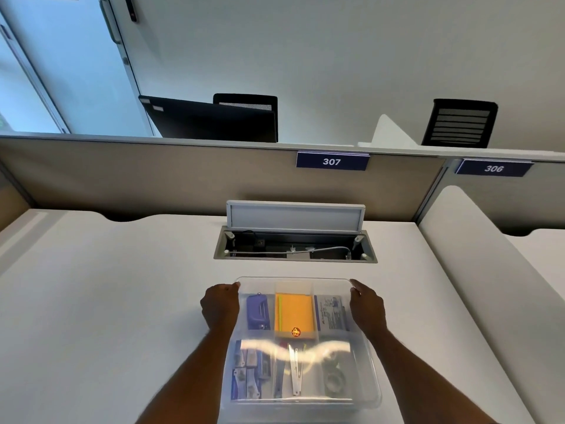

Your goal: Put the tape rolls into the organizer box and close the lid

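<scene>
Clear, thin plastic, the lid (298, 316) sits over the organizer box (371, 377) on the tabletop (122, 301), tape rolls (333, 376) showing in the near-right compartment. Left hand (220, 306) and right hand (367, 307) each have fingers wrapped on a far corner. It probably flexes and slips; pressing along the rim should seat it.

I see the organizer box (301, 402) as clear plastic, and its lid (305, 351) is glossy enough to throw a white glare band across the middle; through it, at three o'clock of the glare, the tape rolls (334, 377) look translucent and shiny; at twelve o'clock lies a matt yellow paper pad (294, 312); the desk (122, 301) reads as smooth, matt white laminate; the partition (153, 175) at twelve o'clock looks like woven beige cloth; the cable hatch flap (295, 216) has a brushed metal look.
</scene>
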